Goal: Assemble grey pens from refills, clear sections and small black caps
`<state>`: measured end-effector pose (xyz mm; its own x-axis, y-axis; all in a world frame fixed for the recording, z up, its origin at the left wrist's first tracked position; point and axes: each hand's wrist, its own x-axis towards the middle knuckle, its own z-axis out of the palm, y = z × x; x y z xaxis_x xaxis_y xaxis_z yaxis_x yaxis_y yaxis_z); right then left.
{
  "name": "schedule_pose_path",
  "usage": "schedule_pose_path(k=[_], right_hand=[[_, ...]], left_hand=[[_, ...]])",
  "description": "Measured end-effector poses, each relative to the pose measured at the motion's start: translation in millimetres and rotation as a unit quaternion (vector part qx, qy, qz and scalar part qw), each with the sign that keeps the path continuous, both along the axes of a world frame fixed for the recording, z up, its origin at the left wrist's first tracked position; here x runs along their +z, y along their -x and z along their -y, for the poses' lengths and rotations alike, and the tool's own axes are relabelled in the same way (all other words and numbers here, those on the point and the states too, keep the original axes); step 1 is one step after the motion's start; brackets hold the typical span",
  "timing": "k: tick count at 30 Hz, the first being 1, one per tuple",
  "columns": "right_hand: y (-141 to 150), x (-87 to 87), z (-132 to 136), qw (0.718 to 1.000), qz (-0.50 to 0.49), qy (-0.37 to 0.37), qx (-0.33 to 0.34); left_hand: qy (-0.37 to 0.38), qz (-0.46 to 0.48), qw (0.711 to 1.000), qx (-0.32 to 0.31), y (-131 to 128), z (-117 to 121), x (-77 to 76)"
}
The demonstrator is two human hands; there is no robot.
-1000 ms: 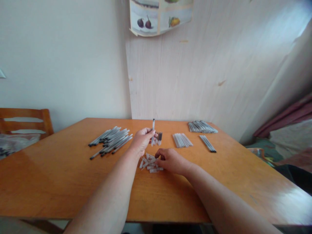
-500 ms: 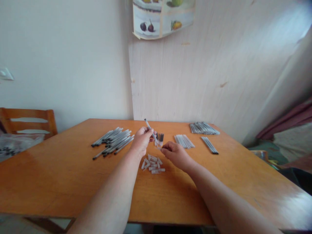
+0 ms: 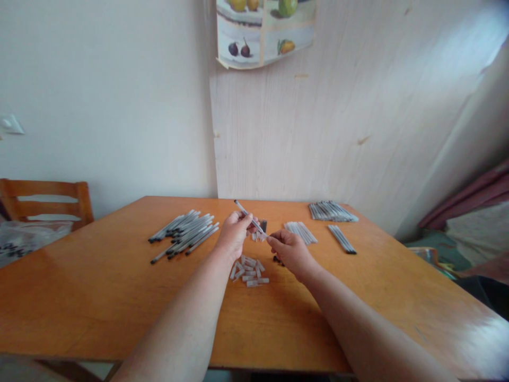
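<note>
My left hand (image 3: pixel 234 233) is closed around a clear pen (image 3: pixel 242 207) with a dark end, tilted with its tip down toward the right. My right hand (image 3: pixel 292 248) pinches a small clear pen cap (image 3: pixel 264 235), which meets the pen's tip; how far it is on I cannot tell. Below the hands lies a loose pile of clear caps (image 3: pixel 249 272). Small black pieces (image 3: pixel 277 260) lie partly hidden under my right hand. Behind the fingers is a group of short dark-and-clear pieces (image 3: pixel 264 225), partly covered.
On the wooden table (image 3: pixel 167 313), a heap of pens (image 3: pixel 186 231) with dark ends lies left. Clear tubes (image 3: pixel 302 232), a few pens (image 3: pixel 342 239) and a larger batch of pens (image 3: pixel 333 211) lie right. A wooden chair (image 3: pixel 47 188) with a plastic bag (image 3: pixel 37 233) stands left.
My right hand has picked a clear cap from the pile and moved up and away to the pen. My left hand has tilted the pen from upright, its tip now toward the right hand.
</note>
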<state>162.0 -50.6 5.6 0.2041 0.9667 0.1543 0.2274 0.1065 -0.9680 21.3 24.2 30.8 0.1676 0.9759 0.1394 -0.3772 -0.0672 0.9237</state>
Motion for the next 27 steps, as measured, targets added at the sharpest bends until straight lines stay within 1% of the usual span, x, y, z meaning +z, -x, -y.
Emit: schedule_pose_path(k=[10, 14, 21, 27], right_hand=[[1, 3.3, 0, 1.0, -0.013, -0.014, -0.017], [0, 2.3, -1, 0.999, -0.023, -0.017, -0.017], [-1, -0.7, -3, 0.998, -0.064, -0.011, -0.016], [2, 2.3, -1, 0.996, -0.09, -0.008, -0.019]], left_hand=[[0.02, 0.03, 0.999, -0.021, -7, 4, -2.8], [0.026, 0.025, 0.999, -0.03, -10, 6, -3.4], [0.031, 0.018, 0.999, -0.033, -14, 9, -4.7], [0.037, 0.033, 0.998, -0.033, -18, 12, -4.8]])
